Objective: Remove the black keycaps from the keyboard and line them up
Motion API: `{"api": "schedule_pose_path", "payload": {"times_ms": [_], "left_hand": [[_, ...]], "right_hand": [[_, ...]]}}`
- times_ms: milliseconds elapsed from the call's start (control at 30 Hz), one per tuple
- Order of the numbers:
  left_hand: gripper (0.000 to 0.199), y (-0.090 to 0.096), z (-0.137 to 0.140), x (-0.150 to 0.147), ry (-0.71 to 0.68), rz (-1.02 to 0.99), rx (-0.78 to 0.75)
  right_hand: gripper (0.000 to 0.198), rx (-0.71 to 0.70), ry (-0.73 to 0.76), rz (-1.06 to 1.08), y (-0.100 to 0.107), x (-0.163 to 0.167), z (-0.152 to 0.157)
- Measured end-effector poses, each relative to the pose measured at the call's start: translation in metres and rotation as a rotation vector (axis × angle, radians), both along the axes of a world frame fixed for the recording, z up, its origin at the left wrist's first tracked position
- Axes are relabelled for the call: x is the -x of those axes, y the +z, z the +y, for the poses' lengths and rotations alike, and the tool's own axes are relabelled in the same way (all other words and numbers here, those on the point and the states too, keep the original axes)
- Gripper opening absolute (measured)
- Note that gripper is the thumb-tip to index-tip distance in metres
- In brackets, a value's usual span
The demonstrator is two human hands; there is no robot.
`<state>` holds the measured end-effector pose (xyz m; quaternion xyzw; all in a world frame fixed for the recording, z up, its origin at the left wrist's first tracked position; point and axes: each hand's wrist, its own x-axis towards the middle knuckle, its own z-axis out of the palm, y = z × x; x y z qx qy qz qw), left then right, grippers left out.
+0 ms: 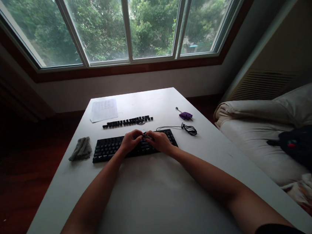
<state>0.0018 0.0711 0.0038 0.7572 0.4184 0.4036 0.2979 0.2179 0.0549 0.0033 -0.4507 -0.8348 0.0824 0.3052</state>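
A black keyboard (106,149) lies across the white table, partly covered by both hands. Over its upper right half, my left hand (131,140) is closed, its fingertips pinched together. My right hand (160,140) is closed just beside it, thumb and fingers meeting the left fingertips. Something small and dark shows between the fingertips, too small to name. Behind the keyboard stands a row of loose black keycaps (123,123). A thin wire loop (140,122) lies against that row, near its right part.
A grey cloth (81,149) lies left of the keyboard. To the right are a coiled black cable (189,129) and a purple brush-like tool (185,115). Printed paper (103,110) rests at the far left. A bed (252,133) with a dark bag (309,145) stands right of the table.
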Motion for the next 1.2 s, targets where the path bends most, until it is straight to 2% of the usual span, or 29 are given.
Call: {"api": "schedule_pose_path", "payload": {"times_ms": [233, 1200], "left_hand": [[0.021, -0.0003, 0.0001, 0.0002, -0.026, 0.003, 0.011], [0.024, 0.0043, -0.0015, -0.0005, -0.071, -0.014, 0.041]], "right_hand": [[0.026, -0.029, -0.032, -0.013, -0.0001, 0.0020, -0.0001], [0.024, -0.052, 0.016, -0.045, 0.0031, 0.0027, -0.0013]]}}
